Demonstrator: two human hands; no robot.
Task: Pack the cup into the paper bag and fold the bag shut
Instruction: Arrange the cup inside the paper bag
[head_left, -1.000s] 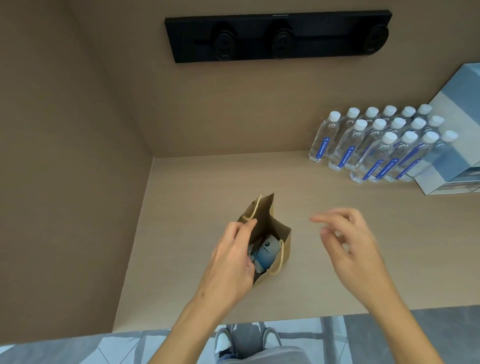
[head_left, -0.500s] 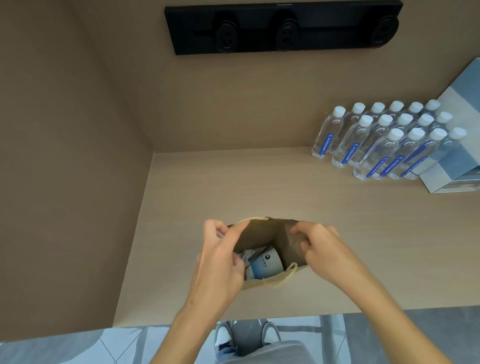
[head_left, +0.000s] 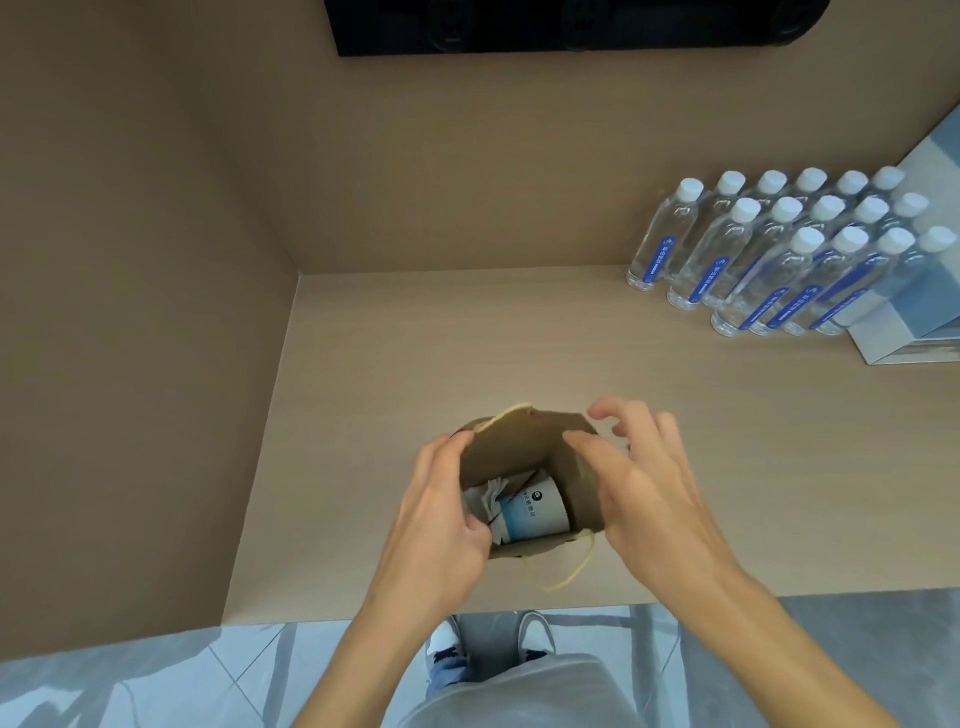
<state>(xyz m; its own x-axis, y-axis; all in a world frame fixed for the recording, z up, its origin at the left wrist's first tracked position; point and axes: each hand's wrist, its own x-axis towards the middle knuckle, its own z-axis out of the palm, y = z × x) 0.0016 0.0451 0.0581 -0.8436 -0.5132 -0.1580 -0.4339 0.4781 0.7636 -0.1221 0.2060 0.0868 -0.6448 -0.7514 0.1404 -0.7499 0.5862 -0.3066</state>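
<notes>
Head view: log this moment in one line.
cup in paper bag | bag open | left hand grips rim | right hand open at rim

Water bottles (head_left: 769, 260), far-right counter (head_left: 415, 338)

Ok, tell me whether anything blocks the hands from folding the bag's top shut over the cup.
Nothing visible does. The cup lies low inside the paper bag, below its rim, beside some crumpled paper. The left hand grips the left rim; the right hand is at the right rim, fingers spread. One cord handle hangs outside, toward the person.
</notes>
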